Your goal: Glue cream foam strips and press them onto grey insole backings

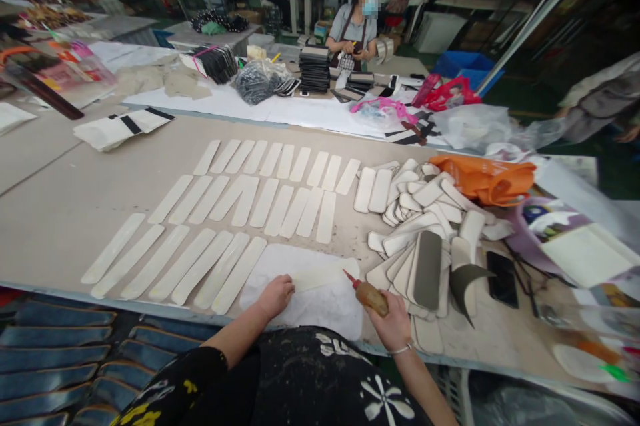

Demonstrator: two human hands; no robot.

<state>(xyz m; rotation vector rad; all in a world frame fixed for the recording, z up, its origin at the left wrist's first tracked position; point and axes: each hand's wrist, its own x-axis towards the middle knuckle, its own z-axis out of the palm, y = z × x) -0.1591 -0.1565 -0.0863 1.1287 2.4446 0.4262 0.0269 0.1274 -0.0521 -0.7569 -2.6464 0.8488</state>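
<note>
My right hand is wrapped round a squeeze bottle of brownish glue, its red nozzle pointing up and left over the right end of a pale strip. That strip lies on a white sheet in front of me. At its left end are the closed fingers of my left hand, which seem to pinch its edge. Left of the sheet lies a row of long pale strips. Farther back, shorter strips form two more rows.
A loose heap of rounded pale and grey pieces sits to my right, beside a dark phone. Behind it are an orange bag and a purple basin. A masked person sits across the table near stacked dark pieces.
</note>
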